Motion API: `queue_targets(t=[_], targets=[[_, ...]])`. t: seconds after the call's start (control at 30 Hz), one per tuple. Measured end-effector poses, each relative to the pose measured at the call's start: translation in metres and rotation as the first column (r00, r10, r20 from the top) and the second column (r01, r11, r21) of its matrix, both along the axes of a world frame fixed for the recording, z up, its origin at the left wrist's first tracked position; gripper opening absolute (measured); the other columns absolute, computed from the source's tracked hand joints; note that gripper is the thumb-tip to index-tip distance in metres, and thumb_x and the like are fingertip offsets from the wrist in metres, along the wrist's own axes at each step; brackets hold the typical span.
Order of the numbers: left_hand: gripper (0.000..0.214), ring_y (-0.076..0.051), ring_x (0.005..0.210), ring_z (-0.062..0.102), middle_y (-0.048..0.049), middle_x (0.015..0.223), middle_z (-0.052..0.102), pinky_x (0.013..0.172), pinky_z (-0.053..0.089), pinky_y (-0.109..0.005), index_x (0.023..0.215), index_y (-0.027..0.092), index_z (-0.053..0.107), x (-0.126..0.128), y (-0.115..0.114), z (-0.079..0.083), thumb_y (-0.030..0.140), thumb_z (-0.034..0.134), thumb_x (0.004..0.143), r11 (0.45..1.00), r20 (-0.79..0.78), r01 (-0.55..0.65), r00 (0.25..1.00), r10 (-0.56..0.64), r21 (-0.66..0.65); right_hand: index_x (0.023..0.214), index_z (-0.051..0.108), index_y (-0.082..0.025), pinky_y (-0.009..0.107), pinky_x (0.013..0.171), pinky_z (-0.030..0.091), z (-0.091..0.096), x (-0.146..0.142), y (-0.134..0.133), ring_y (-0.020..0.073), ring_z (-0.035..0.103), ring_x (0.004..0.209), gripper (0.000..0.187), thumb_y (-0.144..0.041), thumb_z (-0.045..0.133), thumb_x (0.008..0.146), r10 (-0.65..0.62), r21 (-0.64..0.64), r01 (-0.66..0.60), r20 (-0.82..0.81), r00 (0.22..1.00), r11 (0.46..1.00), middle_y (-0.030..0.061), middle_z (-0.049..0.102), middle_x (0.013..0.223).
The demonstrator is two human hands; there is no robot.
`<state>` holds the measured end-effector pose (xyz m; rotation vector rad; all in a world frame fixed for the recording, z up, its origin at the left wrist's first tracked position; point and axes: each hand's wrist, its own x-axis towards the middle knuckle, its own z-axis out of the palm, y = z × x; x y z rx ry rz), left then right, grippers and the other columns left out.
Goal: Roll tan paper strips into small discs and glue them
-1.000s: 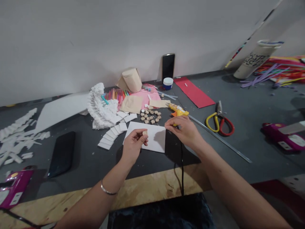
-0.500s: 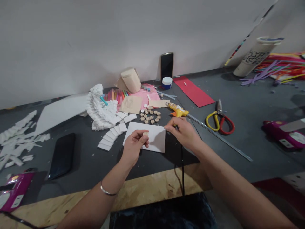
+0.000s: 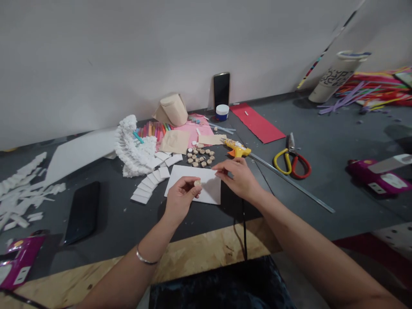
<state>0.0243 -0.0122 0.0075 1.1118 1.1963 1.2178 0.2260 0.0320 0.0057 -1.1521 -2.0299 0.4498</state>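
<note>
Our left hand (image 3: pixel 182 199) pinches a small disc (image 3: pixel 197 183) between thumb and fingertips above a white card (image 3: pixel 206 189), our right hand (image 3: pixel 236 178) rests half-open with fingers curled at the card's far right corner, near a glue gun (image 3: pixel 236 149), and farther off stands a lidded jar (image 3: pixel 222 112), its contents hidden.

A phone leans against the wall (image 3: pixel 96 56) behind a small blue jar with a white lid (image 3: pixel 222 112). A red paper strip (image 3: pixel 257 122) lies nearby, red-and-yellow-handled scissors (image 3: pixel 292 156) sit beside a steel ruler (image 3: pixel 289 184), and pipe cleaners (image 3: pixel 370 94) heap at far right.
</note>
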Motion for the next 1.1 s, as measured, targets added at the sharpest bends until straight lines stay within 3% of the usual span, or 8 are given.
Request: queue_targets(t=[0.17,0.33,0.5,0.7,0.83,1.0,1.1], targets=[[0.033,-0.010,0.054,0.056,0.0013,0.061,0.063,0.054,0.049,-0.023,0.088,0.015,0.069,0.002,0.000,0.003,0.037,0.079,0.066,1.000,-0.033,-0.011,0.999,0.011,0.005,0.056,0.052,-0.021,0.035,0.080,0.032,0.000,0.000,0.000,0.0140,0.048,0.056,0.040,-0.038,0.053,0.093,0.025,0.023,-0.027,0.061,0.998,0.999,-0.0021,0.056,0.053],[0.033,-0.008,0.049,0.053,0.0026,0.061,0.062,0.047,0.045,-0.019,0.078,0.016,0.065,0.002,0.002,0.004,0.035,0.083,0.058,0.999,-0.049,-0.046,0.998,0.046,0.012,0.084,0.066,-0.022,0.034,0.083,0.031,-0.002,0.000,0.001,0.0143,0.058,0.067,0.013,-0.027,0.056,0.091,0.013,0.053,-0.014,0.012,1.000,0.999,0.0001,0.073,0.081],[0.031,-0.008,0.051,0.054,0.0027,0.063,0.062,0.049,0.046,-0.020,0.081,0.016,0.067,-0.003,0.002,0.002,0.036,0.080,0.062,0.996,-0.117,-0.068,0.990,0.075,0.056,0.065,0.057,-0.019,0.033,0.083,0.033,0.002,-0.004,-0.003,0.0126,0.050,0.054,0.032,-0.033,0.054,0.093,0.055,0.069,-0.062,0.101,0.993,0.996,-0.0013,0.062,0.057],[0.033,-0.010,0.060,0.059,0.0003,0.072,0.064,0.059,0.049,-0.022,0.099,0.018,0.071,-0.010,0.004,0.002,0.039,0.072,0.074,0.994,-0.256,-0.029,0.965,0.055,0.106,0.099,0.067,-0.018,0.031,0.084,0.033,0.001,-0.009,-0.007,0.0142,0.063,0.072,0.018,-0.016,0.051,0.092,0.141,0.104,-0.144,0.030,0.989,0.984,0.0034,0.075,0.088],[0.032,-0.011,0.058,0.059,0.0012,0.067,0.063,0.054,0.047,-0.022,0.094,0.017,0.070,-0.013,0.008,0.006,0.040,0.072,0.072,0.994,-0.288,-0.036,0.955,0.065,0.105,0.083,0.069,-0.019,0.032,0.084,0.031,-0.004,-0.011,-0.003,0.0129,0.061,0.065,0.015,-0.020,0.056,0.090,0.167,0.075,-0.172,0.075,0.983,0.982,0.0006,0.074,0.074],[0.027,-0.012,0.058,0.058,0.0019,0.062,0.062,0.057,0.048,-0.024,0.086,0.017,0.067,-0.012,0.029,0.021,0.042,0.067,0.077,0.994,-0.460,0.050,0.888,0.002,0.100,0.073,0.066,-0.018,0.031,0.082,0.030,-0.004,-0.015,-0.005,0.0122,0.057,0.062,0.012,-0.022,0.065,0.084,0.172,0.051,-0.180,0.126,0.977,0.982,-0.0001,0.070,0.066],[0.023,-0.015,0.072,0.063,-0.0033,0.085,0.070,0.068,0.051,-0.028,0.093,0.018,0.069,-0.006,0.057,0.024,0.036,0.066,0.079,0.977,-0.599,0.108,0.800,0.024,0.183,0.074,0.066,-0.019,0.032,0.082,0.028,-0.002,-0.017,-0.008,0.0133,0.057,0.069,0.008,-0.017,0.066,0.082,0.213,0.052,-0.221,0.138,0.967,0.974,-0.0008,0.070,0.071]])
